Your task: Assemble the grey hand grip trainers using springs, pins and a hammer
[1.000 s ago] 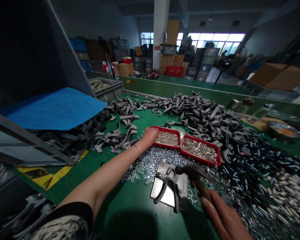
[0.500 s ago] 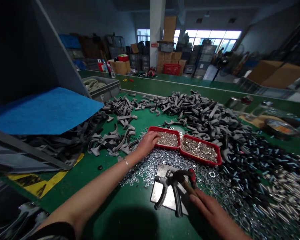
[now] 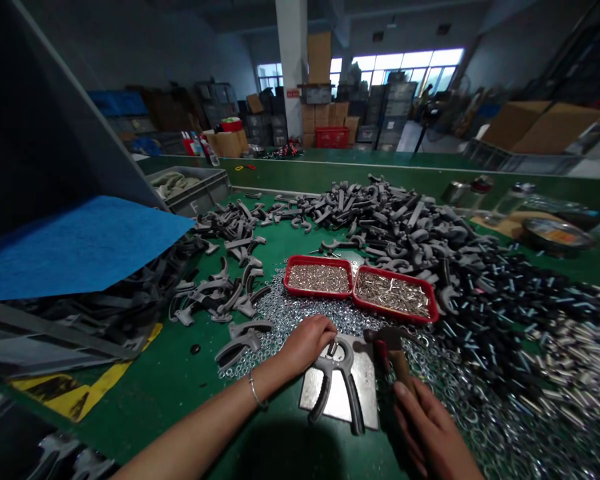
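A grey spring clamp (image 3: 349, 380) with dark grips lies on a square metal plate (image 3: 367, 377), its two handles pointing toward me. My left hand (image 3: 310, 340) is closed in a pinch at the clamp's upper left, next to a short metal cylinder (image 3: 333, 348). Whatever sits between those fingertips is too small or hidden to make out. On the right, my right hand (image 3: 425, 420) is wrapped round the wooden handle of a hammer (image 3: 391, 339), held beside the plate. A red-handled tool (image 3: 381, 355) shows along the hammer; its kind is unclear.
Two red trays, one of tiny metal pieces (image 3: 320, 279) and one of metal pins (image 3: 393, 295), stand behind the plate among loose washers (image 3: 275, 327). Grey clamp parts (image 3: 375, 213) are heaped behind. Black parts (image 3: 485, 333) and metal sleeves (image 3: 575, 360) cover the right.
My left hand has left the left red tray and come down to the clamp. The hammer has shifted right, off the clamp, uncovering it. Another grey clamp part shows near my left wrist.
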Demonstrator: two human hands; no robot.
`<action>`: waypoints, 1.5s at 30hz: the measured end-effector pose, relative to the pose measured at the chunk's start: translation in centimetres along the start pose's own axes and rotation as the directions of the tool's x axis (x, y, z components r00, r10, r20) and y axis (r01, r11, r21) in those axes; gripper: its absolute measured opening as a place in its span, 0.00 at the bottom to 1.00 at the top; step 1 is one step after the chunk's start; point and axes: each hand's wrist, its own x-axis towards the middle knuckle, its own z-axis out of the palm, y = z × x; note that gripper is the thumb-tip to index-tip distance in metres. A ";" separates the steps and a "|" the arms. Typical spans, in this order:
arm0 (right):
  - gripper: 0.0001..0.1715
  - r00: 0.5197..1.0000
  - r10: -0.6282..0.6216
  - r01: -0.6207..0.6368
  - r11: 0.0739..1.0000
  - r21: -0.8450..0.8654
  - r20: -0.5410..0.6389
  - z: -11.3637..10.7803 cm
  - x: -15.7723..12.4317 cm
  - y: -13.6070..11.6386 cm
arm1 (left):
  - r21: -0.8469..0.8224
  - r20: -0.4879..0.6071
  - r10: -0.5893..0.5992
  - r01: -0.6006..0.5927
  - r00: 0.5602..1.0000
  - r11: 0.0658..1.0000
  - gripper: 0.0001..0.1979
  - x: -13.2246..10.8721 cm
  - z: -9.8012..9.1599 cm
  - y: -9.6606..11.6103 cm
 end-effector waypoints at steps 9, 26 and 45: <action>0.25 0.996 -0.015 0.007 0.996 0.088 0.090 -1.7 1.2 2.1 | 0.127 0.041 0.000 -0.005 0.999 0.992 0.05 -1.9 -0.9 0.8; 0.24 0.996 -0.081 0.075 0.983 0.168 0.028 -1.4 2.0 3.0 | 0.162 0.127 0.054 -0.074 0.990 0.984 0.08 -1.5 1.2 2.5; 0.22 0.989 -0.136 0.126 0.981 0.148 0.057 -1.4 2.5 3.5 | 0.202 0.067 0.134 -0.145 0.989 0.969 0.09 -0.9 3.2 3.1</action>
